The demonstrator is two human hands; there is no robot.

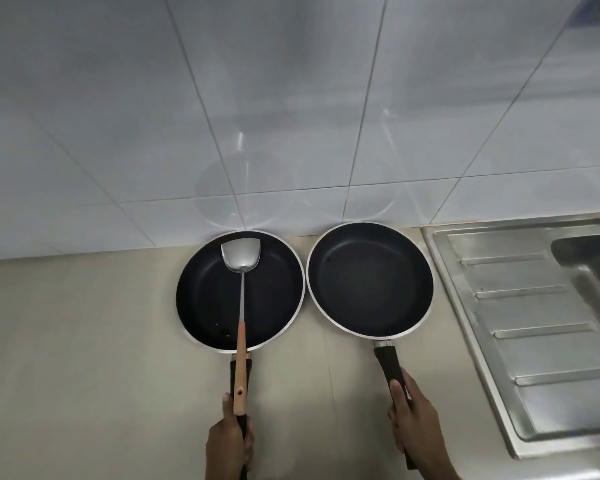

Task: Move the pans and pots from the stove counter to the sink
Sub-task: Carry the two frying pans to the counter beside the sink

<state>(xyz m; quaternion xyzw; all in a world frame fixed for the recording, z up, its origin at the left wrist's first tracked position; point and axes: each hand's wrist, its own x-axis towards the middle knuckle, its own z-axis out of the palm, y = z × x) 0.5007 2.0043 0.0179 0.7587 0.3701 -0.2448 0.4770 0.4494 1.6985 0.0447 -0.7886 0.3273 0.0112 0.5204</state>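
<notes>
Two black non-stick frying pans sit side by side on the beige counter against the tiled wall. The left pan (208,292) holds a steel spatula (240,306) with a wooden handle that lies along the pan's black handle. My left hand (228,441) is closed around the end of that pan handle. The right pan (369,282) is empty, and my right hand (414,420) grips its black handle. The steel sink (586,258) lies at the far right, with its basin only partly in view.
A ribbed stainless draining board (520,317) lies between the right pan and the basin. The beige counter (84,358) stretches to the left. White wall tiles (291,116) rise directly behind the pans.
</notes>
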